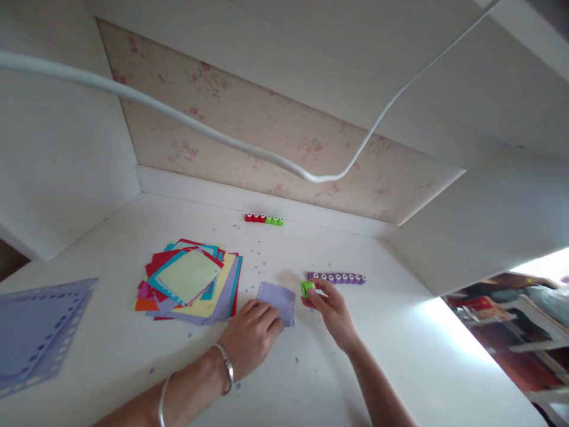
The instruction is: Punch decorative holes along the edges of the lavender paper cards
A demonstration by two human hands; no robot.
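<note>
A small piece of purple paper [275, 296] lies on the white table, with little holes punched along its right edge and near its top left. The fingers of my left hand [254, 332] are curled together and hold its lower left part down. In my right hand [331, 308] is a green craft punch [306, 288], pinched between thumb and fingers. It is raised just right of the paper and apart from it. Close behind this hand stands a row of purple craft punches [344, 279]; the hand partly covers its left end.
To the left lies a pile of coloured paper [191, 276]. Larger purple sheets with punched borders [35, 332] are at the far left. Red and green punches [264, 219] line up by the back wall. Tiny purple scraps dot the table. A white cable [249, 151] hangs across the view.
</note>
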